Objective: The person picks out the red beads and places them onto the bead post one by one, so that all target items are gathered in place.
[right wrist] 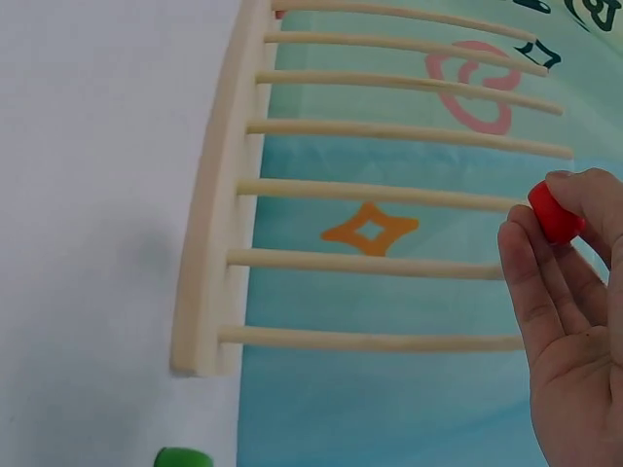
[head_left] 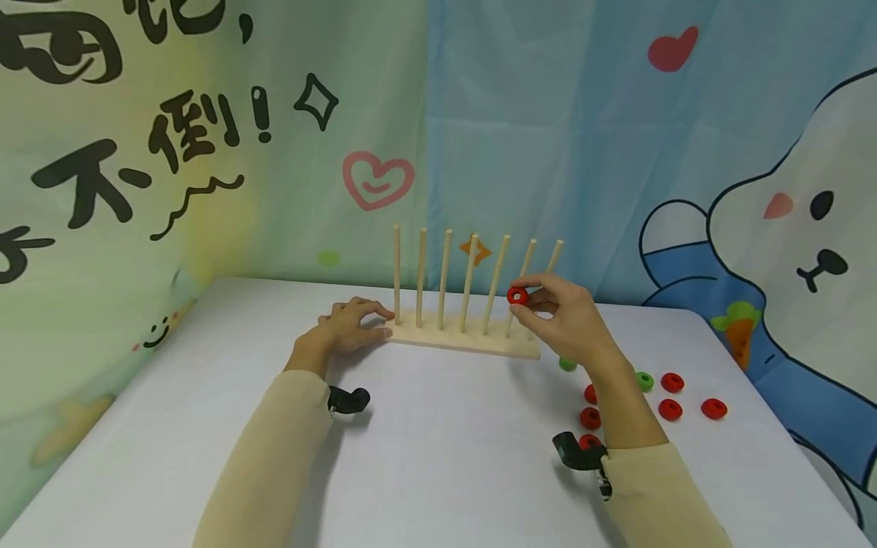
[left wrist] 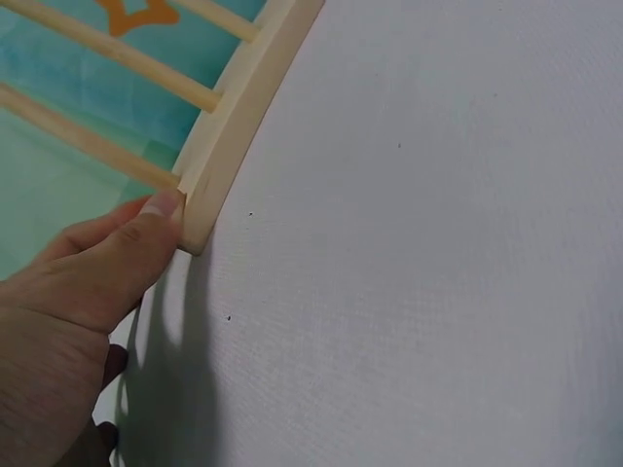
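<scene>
Red ring-shaped bead (right wrist: 555,212) is pinched between the fingers of your right hand (head_left: 563,318), raised near the pegs of the pale wooden seven-peg rack (head_left: 466,340). Your left hand (head_left: 346,327) grips the rack's left end; red beads (head_left: 714,409) and green beads (head_left: 567,364) lie on the white surface (head_left: 438,457).

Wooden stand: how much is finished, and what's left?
Hardly anything looks done: the sticks look bare. The left hand holds the wooden stand; the right hand pinches a red bead. Probably still to do: the loose red beads and green beads on the table.
</scene>
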Tool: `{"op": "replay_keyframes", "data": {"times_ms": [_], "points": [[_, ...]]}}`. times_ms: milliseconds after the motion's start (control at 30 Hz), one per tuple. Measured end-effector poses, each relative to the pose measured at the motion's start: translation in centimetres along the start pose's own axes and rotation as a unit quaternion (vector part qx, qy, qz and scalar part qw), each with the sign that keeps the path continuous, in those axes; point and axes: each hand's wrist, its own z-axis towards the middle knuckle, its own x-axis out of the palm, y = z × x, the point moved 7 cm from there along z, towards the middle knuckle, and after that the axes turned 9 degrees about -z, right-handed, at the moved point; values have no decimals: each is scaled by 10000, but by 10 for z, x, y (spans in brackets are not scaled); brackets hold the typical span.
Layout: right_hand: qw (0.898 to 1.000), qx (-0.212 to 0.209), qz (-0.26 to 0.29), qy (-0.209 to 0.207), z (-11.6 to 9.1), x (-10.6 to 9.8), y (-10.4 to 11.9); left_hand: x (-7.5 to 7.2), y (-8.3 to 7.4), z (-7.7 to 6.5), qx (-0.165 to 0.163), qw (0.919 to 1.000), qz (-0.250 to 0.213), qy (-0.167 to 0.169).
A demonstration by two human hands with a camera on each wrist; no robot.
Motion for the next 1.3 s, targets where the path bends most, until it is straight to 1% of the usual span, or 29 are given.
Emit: {"op": "replay_keyframes", "data": {"times_ms": [67,167,300,433,567,667,800,967,1100,1200,1300], "points": [[10000,-23,42,25,1,1,2,3,5,3,-62,10000,-9,22],[9999,-62,124,16,2,2,5,4,6,4,-94,9999,6,65],[9997,-83,233,-31,5,4,9,2,3,4,-104,9999,27,47],[9994,-178,302,-51,10,5,16,-2,-4,4,-88,9999,67,64],[9993,-238,294,-31,14,6,21,-3,-9,1,-123,9999,56,58],[9989,-256,398,-49,16,8,22,-4,-12,-2,-75,10000,40,50],[9973,-337,656,56,17,20,22,-3,-10,-8,-55,10000,33,18],[9964,-178,800,207,18,28,20,-3,-11,-10,78,10000,-13,11],[9965,-92,817,166,19,31,20,-4,-13,-10,109,9999,-41,35],[9963,-192,833,86,23,32,24,-4,-13,-10,110,9999,-41,-4],[9953,-180,956,6,27,33,27,-4,-12,-12,74,10000,-27,-55]]}}
